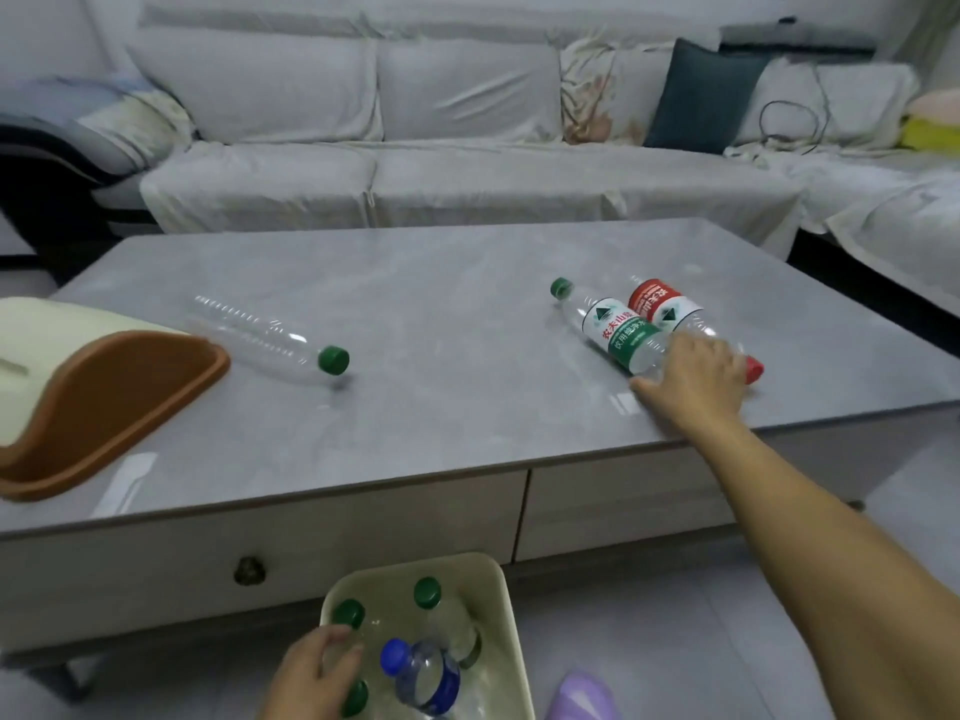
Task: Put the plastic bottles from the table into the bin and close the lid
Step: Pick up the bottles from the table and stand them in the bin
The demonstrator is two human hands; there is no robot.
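A clear bottle with a green cap (270, 340) lies on the left half of the grey table (441, 314). On the right lie a green-label bottle (613, 330) and a red-label bottle (660, 304), side by side. My right hand (696, 381) is laid over their near ends, thumb and fingers around the base of the green-label bottle. On the floor by the table stands the cream bin (501, 589), open, with several bottles inside, one blue-capped (423, 672). My left hand (317, 672) is curled around a clear bottle at the bin's left rim. The cream and brown lid (104, 402) lies on the table's left end.
A grey sofa (415, 148) with cushions runs behind the table and along the right. The table has two drawers in front, one with a round knob (249, 570). A purple object (582, 698) sits on the floor right of the bin.
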